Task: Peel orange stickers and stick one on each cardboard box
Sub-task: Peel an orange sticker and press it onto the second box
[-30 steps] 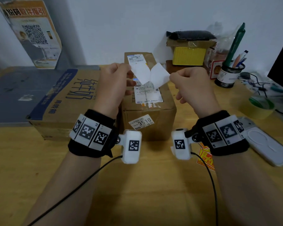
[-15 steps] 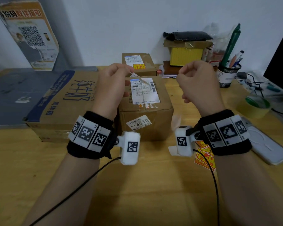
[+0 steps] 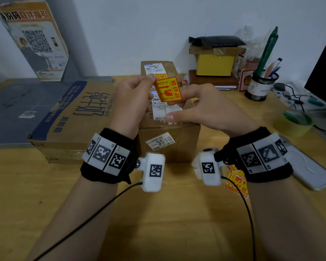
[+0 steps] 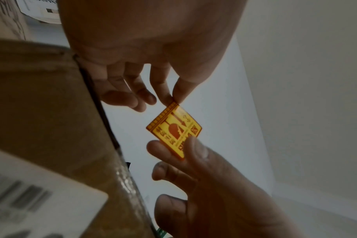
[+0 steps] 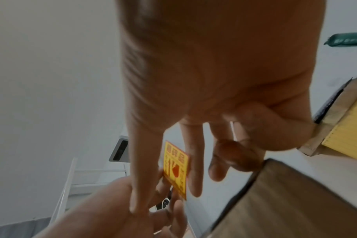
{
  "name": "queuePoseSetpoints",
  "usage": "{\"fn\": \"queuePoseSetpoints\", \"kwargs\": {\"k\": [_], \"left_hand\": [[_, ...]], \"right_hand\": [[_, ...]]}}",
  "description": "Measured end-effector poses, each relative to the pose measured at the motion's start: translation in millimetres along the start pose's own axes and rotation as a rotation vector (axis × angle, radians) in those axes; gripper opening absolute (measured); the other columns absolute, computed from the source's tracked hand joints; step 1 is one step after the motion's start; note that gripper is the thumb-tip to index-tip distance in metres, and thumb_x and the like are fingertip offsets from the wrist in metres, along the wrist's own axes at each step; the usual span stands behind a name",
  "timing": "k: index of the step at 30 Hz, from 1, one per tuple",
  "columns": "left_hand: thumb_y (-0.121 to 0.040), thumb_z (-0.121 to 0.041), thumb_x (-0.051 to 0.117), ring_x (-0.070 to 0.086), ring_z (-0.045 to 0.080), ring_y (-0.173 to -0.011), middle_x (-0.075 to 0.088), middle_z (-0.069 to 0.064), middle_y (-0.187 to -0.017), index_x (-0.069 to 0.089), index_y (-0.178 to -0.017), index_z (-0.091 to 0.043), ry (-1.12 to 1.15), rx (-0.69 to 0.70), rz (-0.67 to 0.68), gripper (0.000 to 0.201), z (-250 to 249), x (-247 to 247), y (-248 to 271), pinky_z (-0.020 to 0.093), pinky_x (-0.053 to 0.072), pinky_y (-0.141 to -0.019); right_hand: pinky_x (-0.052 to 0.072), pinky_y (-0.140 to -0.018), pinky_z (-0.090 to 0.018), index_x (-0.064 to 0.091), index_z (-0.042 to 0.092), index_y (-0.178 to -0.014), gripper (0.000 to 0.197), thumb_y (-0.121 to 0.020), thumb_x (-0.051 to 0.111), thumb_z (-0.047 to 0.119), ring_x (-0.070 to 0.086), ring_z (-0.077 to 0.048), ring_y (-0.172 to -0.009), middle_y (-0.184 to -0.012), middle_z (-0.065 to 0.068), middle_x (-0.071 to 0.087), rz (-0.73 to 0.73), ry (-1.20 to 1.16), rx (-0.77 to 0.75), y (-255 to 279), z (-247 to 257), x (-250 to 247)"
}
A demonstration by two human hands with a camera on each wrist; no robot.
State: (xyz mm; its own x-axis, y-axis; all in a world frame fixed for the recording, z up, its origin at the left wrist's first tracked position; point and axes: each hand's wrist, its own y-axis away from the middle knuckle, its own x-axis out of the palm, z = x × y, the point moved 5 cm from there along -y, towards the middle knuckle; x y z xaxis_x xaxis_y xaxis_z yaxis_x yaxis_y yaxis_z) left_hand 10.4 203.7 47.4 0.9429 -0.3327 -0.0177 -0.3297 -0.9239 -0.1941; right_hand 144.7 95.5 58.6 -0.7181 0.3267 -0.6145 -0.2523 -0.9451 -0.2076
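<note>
Pinched at one corner by the left hand's (image 3: pixel 132 102) thumb and forefinger, the orange sticker (image 3: pixel 167 89) hangs above the middle cardboard box (image 3: pixel 186 136), the right hand's (image 3: pixel 211 112) straight fingers touching its lower edge. Its glue might catch those fingers, I'd guess, or fold it crooked before landing.

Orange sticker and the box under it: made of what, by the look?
Orange sticker: thin printed paper or film, probably slightly glossy. It glows backlit in the left wrist view and bows a little. Box: matte brown cardboard with creased edges and shiny clear tape along a seam.
</note>
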Motion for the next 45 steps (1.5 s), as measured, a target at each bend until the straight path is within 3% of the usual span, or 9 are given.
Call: {"fn": "queuePoseSetpoints", "kwargs": {"k": [3,6,10,19,28,33,37,41,45], "left_hand": [[-0.097,-0.038,0.060,0.063,0.011,-0.081,0.070,-0.016,-0.076,0.076,-0.081,-0.027,0.013,-0.019,0.013,0.025,1,0,-1,0.027,0.047,-0.058],[-0.094,-0.042,0.059,0.065,0.014,-0.082,0.073,-0.012,-0.083,0.078,-0.087,-0.025,-0.006,-0.031,0.040,0.026,3,1,-3,0.029,0.047,-0.057],[-0.090,-0.047,0.058,0.066,0.016,-0.086,0.075,-0.012,-0.090,0.082,-0.091,-0.029,-0.056,-0.026,0.063,0.030,4,2,-3,0.032,0.046,-0.061],[-0.093,-0.032,0.068,0.065,-0.013,-0.079,0.075,-0.021,-0.081,0.078,-0.087,-0.032,-0.154,0.067,0.213,0.012,-1,8,1,0.010,0.045,-0.060],[-0.088,-0.022,0.075,0.071,-0.003,-0.083,0.079,-0.006,-0.090,0.080,-0.091,-0.020,-0.074,0.131,0.143,0.006,-5,1,-2,0.014,0.052,-0.066],[-0.088,-0.017,0.075,0.071,-0.004,-0.079,0.079,-0.002,-0.091,0.080,-0.104,-0.012,-0.077,0.125,0.131,0.017,-4,2,-1,0.013,0.052,-0.066],[-0.087,-0.019,0.076,0.066,-0.007,-0.068,0.078,-0.002,-0.087,0.080,-0.102,-0.013,-0.086,0.110,0.104,0.017,-4,-1,-2,0.015,0.050,-0.061],[-0.088,-0.027,0.074,0.073,0.011,-0.083,0.080,-0.003,-0.087,0.082,-0.091,-0.021,-0.112,0.070,0.115,0.011,-1,-2,-4,0.031,0.058,-0.071],[-0.095,-0.025,0.066,0.066,-0.009,-0.075,0.079,-0.009,-0.087,0.079,-0.087,-0.023,-0.164,0.060,0.117,0.016,-3,-6,-2,0.006,0.044,-0.054]], "right_hand": [[0.038,-0.055,-0.014,0.080,0.023,-0.082,0.008,-0.082,0.084,0.029,0.051,0.001,-0.055,-0.083,-0.008,0.074,-0.114,-0.113,-0.015,-2,1,-3],[0.038,-0.052,-0.006,0.076,0.017,-0.079,0.011,-0.087,0.080,0.022,0.051,0.007,-0.049,-0.064,0.014,0.063,-0.291,-0.172,-0.027,-4,-3,-11],[0.033,-0.047,-0.009,0.070,0.025,-0.072,0.019,-0.089,0.077,0.026,0.048,0.001,-0.048,-0.047,0.019,0.052,-0.333,-0.210,0.012,-5,-7,-15],[0.031,-0.041,-0.012,0.070,0.014,-0.078,0.017,-0.085,0.080,0.025,0.044,-0.004,-0.046,-0.054,0.010,0.054,-0.127,-0.108,0.025,-3,-7,-9],[0.033,-0.040,-0.008,0.078,0.011,-0.093,0.015,-0.084,0.082,0.023,0.047,0.004,-0.041,-0.054,0.017,0.056,-0.351,-0.258,0.042,-6,-19,-20],[0.034,-0.038,-0.007,0.074,0.029,-0.090,0.003,-0.089,0.077,0.029,0.050,0.007,-0.041,-0.071,0.010,0.066,-0.343,-0.245,0.074,-9,-17,-14],[0.034,-0.040,-0.007,0.080,0.020,-0.091,0.007,-0.091,0.076,0.025,0.049,0.008,-0.042,-0.064,0.013,0.063,-0.379,-0.212,0.075,-7,-17,-18],[0.033,-0.041,-0.005,0.078,0.020,-0.084,0.010,-0.092,0.074,0.023,0.050,0.009,-0.043,-0.048,0.023,0.059,-0.377,-0.190,0.087,-6,-19,-18],[0.032,-0.050,-0.010,0.078,0.016,-0.090,0.013,-0.095,0.070,0.025,0.048,0.014,-0.042,-0.040,0.029,0.050,-0.336,-0.171,0.130,-5,-20,-20]]}}
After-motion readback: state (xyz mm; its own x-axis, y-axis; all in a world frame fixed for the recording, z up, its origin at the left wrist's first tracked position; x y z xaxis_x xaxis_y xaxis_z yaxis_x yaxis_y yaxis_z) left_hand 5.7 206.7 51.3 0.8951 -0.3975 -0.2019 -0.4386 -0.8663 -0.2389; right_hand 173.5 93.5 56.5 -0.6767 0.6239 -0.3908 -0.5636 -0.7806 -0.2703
